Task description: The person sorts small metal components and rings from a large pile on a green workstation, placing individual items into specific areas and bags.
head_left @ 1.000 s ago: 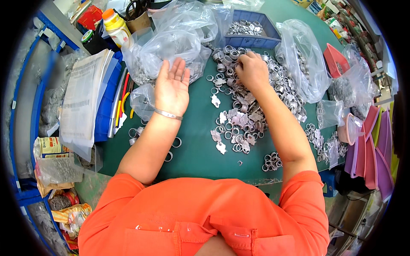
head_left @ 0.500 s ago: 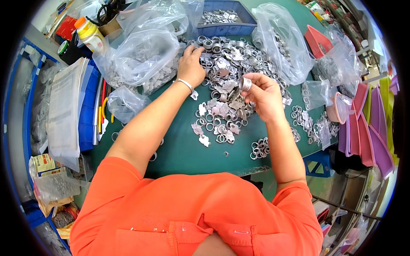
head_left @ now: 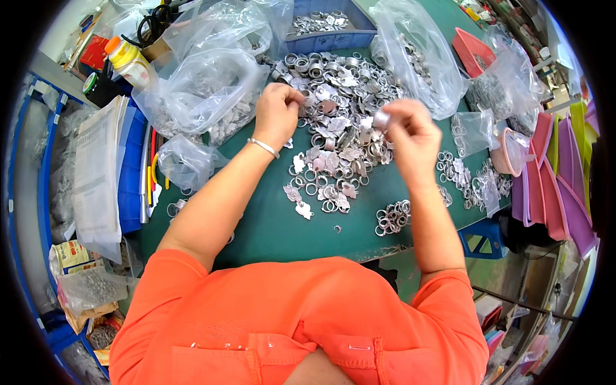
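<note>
A heap of silvery metal rings and flat, leaf-shaped metal pieces (head_left: 330, 125) spreads over the green table. At its left edge is my left hand (head_left: 277, 117), fingers curled together at the tips; whatever they pinch is hidden among the metal parts. My right hand (head_left: 414, 138), smeared by motion, is raised over the heap's right side. Between its thumb and fingers sits a short stack of metal rings (head_left: 382, 120). A smaller cluster of rings (head_left: 393, 217) lies near the table's front edge, beside my right forearm.
Behind the heap stands a blue bin (head_left: 330, 42) of metal parts. Clear plastic bags (head_left: 221, 83) of parts lie left, another bag (head_left: 420, 64) right. Farther right are a red tray (head_left: 471, 51) and a pink cup (head_left: 509, 153). Papers (head_left: 99, 170) stand at the left edge.
My left hand has drawn back slightly from the heap, its fingers closing together. My right hand has shifted right with the ring stack still in it. The whole view has moved a little.
</note>
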